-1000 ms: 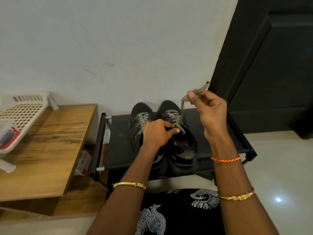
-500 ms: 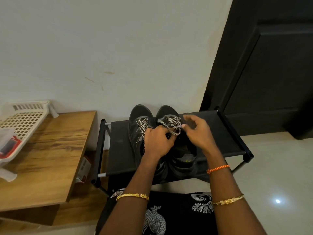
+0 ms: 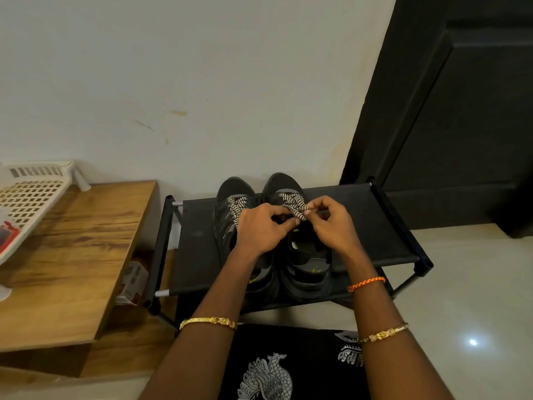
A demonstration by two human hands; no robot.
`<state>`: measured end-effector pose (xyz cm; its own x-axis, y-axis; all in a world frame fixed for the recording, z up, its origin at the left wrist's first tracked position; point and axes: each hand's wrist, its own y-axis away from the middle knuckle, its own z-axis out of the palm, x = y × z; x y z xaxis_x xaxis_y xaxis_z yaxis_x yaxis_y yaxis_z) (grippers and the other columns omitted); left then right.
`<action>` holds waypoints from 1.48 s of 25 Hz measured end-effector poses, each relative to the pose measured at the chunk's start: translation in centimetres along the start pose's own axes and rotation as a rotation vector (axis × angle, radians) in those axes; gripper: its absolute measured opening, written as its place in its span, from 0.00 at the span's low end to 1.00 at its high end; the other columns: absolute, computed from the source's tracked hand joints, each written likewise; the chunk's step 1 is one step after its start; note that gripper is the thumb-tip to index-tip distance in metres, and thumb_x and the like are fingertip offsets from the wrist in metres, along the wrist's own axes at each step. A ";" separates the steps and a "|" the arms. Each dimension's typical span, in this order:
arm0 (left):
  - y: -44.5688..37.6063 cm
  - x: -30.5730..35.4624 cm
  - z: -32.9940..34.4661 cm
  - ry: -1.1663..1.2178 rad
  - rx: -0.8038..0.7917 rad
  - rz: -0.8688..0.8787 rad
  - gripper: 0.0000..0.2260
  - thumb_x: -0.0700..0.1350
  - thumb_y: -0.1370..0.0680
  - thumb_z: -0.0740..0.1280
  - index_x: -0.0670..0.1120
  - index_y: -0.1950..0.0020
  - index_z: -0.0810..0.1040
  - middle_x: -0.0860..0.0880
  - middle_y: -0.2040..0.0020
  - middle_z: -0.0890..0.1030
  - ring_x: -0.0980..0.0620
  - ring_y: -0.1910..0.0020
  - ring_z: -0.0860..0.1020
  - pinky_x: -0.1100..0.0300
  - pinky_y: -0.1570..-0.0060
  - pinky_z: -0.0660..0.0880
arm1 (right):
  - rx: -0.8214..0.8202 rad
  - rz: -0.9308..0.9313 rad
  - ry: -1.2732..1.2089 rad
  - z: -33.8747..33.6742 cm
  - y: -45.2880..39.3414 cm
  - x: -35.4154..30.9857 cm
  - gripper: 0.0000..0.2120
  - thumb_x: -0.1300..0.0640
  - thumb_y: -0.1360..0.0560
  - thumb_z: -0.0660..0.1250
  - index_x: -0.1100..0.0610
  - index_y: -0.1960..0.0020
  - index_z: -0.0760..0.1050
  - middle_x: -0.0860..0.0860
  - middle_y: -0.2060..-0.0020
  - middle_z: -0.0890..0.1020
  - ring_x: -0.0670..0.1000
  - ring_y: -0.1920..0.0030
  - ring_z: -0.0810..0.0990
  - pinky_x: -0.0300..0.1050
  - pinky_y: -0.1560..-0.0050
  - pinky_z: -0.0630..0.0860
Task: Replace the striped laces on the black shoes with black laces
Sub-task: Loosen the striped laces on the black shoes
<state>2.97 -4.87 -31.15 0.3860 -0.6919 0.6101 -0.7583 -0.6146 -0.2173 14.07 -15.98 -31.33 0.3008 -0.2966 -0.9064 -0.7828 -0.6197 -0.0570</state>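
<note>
Both hands meet over the right black shoe (image 3: 302,255) on the rack (image 3: 375,226), the right hand (image 3: 331,226) pinching its striped lace (image 3: 291,202), the left hand (image 3: 259,229) curled just beside, fingertips at that lace.

The left hand (image 3: 261,230) hides much of the left shoe (image 3: 230,215).

Shoes (image 3: 274,226) side by side on rack (image 3: 375,226); table (image 3: 72,255) left; door (image 3: 461,125) seemingly behind-right.
</note>
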 end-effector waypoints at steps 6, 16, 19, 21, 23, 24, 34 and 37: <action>-0.2 -0.1 0.1 0.145 -0.038 -0.044 0.10 0.51 0.30 0.74 0.54 0.49 0.83 0.56 0.49 0.82 0.60 0.58 0.81 0.54 0.45 0.75 | -0.005 0.118 -0.502 -0.5 -1.5 -1.5 0.09 0.66 0.23 0.62 0.54 0.58 0.75 0.49 0.62 0.78 0.44 0.64 0.75 0.32 0.68 0.71; -0.1 0.1 -1.1 0.584 -0.024 -0.157 0.05 0.44 0.24 0.68 0.48 0.60 0.77 0.50 0.57 0.82 0.56 0.59 0.79 0.62 0.53 0.73 | 0.369 0.108 -1.018 -2.4 -2.7 -1.2 0.01 0.61 0.23 0.66 0.59 0.53 0.74 0.56 0.56 0.81 0.52 0.53 0.84 0.40 0.54 0.80; -0.6 -0.3 -3.0 0.869 0.289 -0.290 0.08 0.43 0.21 0.64 0.42 0.58 0.79 0.49 0.62 0.84 0.52 0.62 0.82 0.62 0.61 0.79 | 0.327 0.231 -0.650 -2.1 -2.8 0.2 0.06 0.63 0.24 0.66 0.60 0.46 0.75 0.55 0.52 0.80 0.50 0.49 0.81 0.42 0.46 0.78; -0.9 -1.0 -4.5 0.917 0.477 -0.430 0.10 0.46 0.21 0.64 0.43 0.59 0.79 0.50 0.64 0.84 0.52 0.66 0.81 0.60 0.65 0.78 | 0.271 0.255 -0.373 -1.8 -2.5 0.7 0.09 0.61 0.24 0.66 0.57 0.44 0.76 0.50 0.53 0.80 0.49 0.49 0.79 0.43 0.46 0.77; -1.1 -2.5 -5.5 0.820 0.554 -0.568 0.12 0.50 0.22 0.65 0.42 0.53 0.78 0.48 0.60 0.83 0.51 0.62 0.80 0.57 0.63 0.76 | 0.208 0.175 -0.194 -1.7 -2.1 0.4 0.06 0.60 0.25 0.66 0.52 0.50 0.79 0.46 0.57 0.80 0.46 0.52 0.79 0.42 0.51 0.77; -1.1 -3.2 -5.8 0.713 0.514 -0.651 0.17 0.54 0.24 0.66 0.40 0.46 0.77 0.45 0.54 0.82 0.48 0.55 0.80 0.54 0.57 0.76 | 0.154 0.132 -0.133 -1.6 -1.8 0.1 0.06 0.60 0.26 0.66 0.50 0.54 0.80 0.45 0.59 0.81 0.43 0.55 0.78 0.38 0.56 0.76; 1.8 -2.2 -4.0 0.168 -0.291 -0.625 0.50 0.38 0.28 0.68 0.50 0.25 0.29 0.44 0.22 0.41 0.40 0.24 0.51 0.42 0.28 0.57 | -0.071 0.035 0.242 -0.5 -0.4 0.0 0.15 0.61 0.33 0.73 0.50 0.51 0.71 0.47 0.62 0.78 0.46 0.62 0.76 0.42 0.61 0.74; 2.2 -3.4 -4.5 0.257 -0.118 -0.569 0.48 0.34 0.27 0.69 0.52 0.23 0.35 0.40 0.26 0.61 0.40 0.29 0.64 0.49 0.31 0.64 | 0.016 -0.017 0.283 -0.3 -0.2 0.0 0.11 0.58 0.34 0.74 0.50 0.59 0.72 0.45 0.65 0.79 0.44 0.64 0.77 0.41 0.63 0.73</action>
<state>-2.37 -2.20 -30.26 0.6181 -0.1469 0.7722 -0.5298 -0.8036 0.2713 14.38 -16.08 -31.14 0.4521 -0.4793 -0.7523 -0.7845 -0.6150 -0.0797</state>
